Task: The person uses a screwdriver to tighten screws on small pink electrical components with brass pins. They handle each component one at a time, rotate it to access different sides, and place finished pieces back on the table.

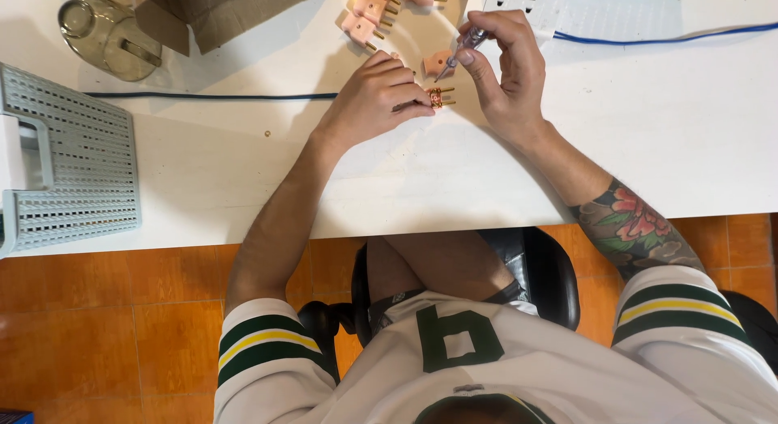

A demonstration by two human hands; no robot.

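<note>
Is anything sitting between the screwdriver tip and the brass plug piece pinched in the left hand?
Nothing visible does. The left hand pinches the brass plug piece with its pins pointing right, and the right hand holds the screwdriver angled down at it. The pink plug cover lies just behind, off that line.

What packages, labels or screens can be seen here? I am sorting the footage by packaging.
Cardboard box: top edge, left of the hands, brown, flaps open, partly out of frame.
White sheet: top right on the table, pale with rows of small dots; too small to tell more.
Number patch: on the person's white shirt at the bottom, dark green.
No screens or signs show.
</note>
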